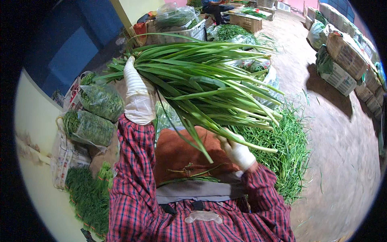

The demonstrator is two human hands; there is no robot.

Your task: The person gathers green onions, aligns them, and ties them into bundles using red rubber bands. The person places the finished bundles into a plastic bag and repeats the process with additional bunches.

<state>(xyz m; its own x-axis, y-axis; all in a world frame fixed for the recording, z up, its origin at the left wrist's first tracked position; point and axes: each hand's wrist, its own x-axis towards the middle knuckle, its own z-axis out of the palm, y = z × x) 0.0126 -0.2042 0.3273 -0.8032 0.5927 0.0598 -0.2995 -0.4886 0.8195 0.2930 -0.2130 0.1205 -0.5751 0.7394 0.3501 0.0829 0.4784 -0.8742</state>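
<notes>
My left hand [138, 86], in a white glove with a ribbed cuff, grips a large bunch of long, flat-leaved greens [196, 81] near its leaf tips. The bunch is held up, its pale stalk ends fanned out to the right. Under its lower edge is my right hand [239, 152], also in white covering; a low stalk crosses in front of its fingers, and whether they hold it I cannot tell. Below, a rust-brown cloth [178, 148] covers my lap, with a few loose leaves [193, 180] lying on it and on the grey fabric.
Cut greens [290, 145] are heaped on the floor at my right. Bagged greens [101, 101] and dark feathery bundles [84, 196] stand at left. Crates [340, 77] line the right side. A white crate [198, 30] stands ahead; a seated person [214, 10] is farther back.
</notes>
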